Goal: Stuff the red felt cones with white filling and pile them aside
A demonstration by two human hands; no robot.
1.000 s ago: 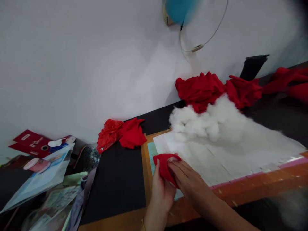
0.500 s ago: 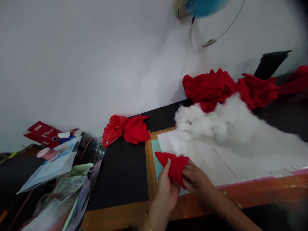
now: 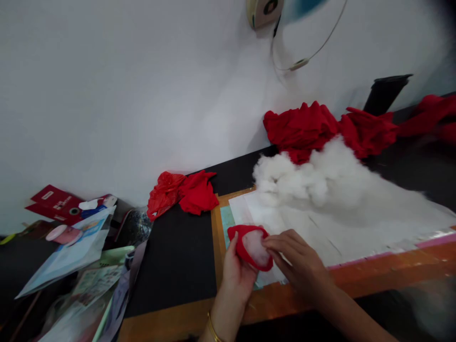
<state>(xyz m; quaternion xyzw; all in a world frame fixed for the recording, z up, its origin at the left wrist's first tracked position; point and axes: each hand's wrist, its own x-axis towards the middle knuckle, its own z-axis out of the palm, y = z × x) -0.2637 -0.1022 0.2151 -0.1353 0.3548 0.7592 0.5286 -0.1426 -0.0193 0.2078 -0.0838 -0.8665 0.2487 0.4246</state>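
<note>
A small red fabric piece (image 3: 237, 232) is held up over the near edge of the table, its opening facing the camera with white stuffing (image 3: 255, 247) showing inside. My left hand (image 3: 237, 273) is wrapped round its left and lower side, thumb on the front. At the opening's right edge, the fingertips of my right hand (image 3: 299, 259) are pressed together against the stuffing or the rim; which of the two is too small to tell. A large heap of white fluffy stuffing (image 3: 313, 178) lies on white sheets (image 3: 359, 223) beyond my hands.
Red cloth pieces (image 3: 302, 126) lie along the wall behind the heap. A red plastic bag (image 3: 166, 192) and red cloth (image 3: 197, 192) are at the table's back left. Boxes, packets and a pink spool (image 3: 64, 234) crowd the far left. A fan (image 3: 265, 12) hangs above.
The red piece has turned so that its opening and white stuffing now show. My right hand has shifted from gripping its side to the opening's edge. The camera view has moved slightly right.
</note>
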